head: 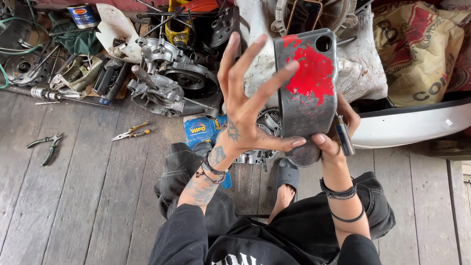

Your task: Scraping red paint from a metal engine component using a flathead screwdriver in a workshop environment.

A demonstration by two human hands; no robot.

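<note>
The left hand [245,105] is spread wide, fingers splayed, with its fingertips and thumb pressed flat against the left face of a grey metal block [306,98]. The block stands upright in the middle of the scene, well above the plank floor [88,196]; it has a red paint splash on its upper half and a round hole near its top right corner. The right hand [333,137] grips the block's lower right edge, thumb on the near face and fingers wrapped behind, and a small metal cylinder [344,136] is tucked in the same hand. So the two hands sit close together, both on the block.

Beyond the block lie engine case halves [169,81] and a pale cloth [360,59]. Yellow-handled pliers [130,131] and dark pliers [46,145] lie on the floor at left. A white curved panel [412,127] sits at right, with a printed sack [422,49] behind it.
</note>
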